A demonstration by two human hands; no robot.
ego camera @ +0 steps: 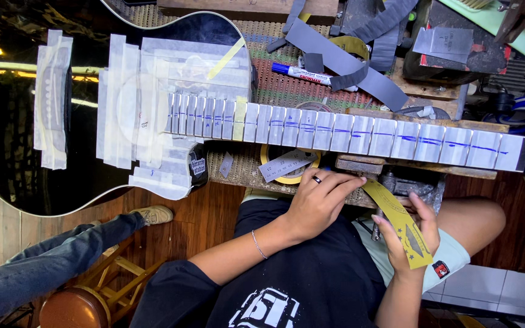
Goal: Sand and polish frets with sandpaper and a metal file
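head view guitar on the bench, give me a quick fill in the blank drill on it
1. The right hand holds a ___ card strip.
2. The left hand, lying open just below the neck, wears a ___ on one finger.
3. The taped guitar neck carries pen marks in ___.
4. The guitar body is glossy ___.

Missing words: yellow; ring; blue; black
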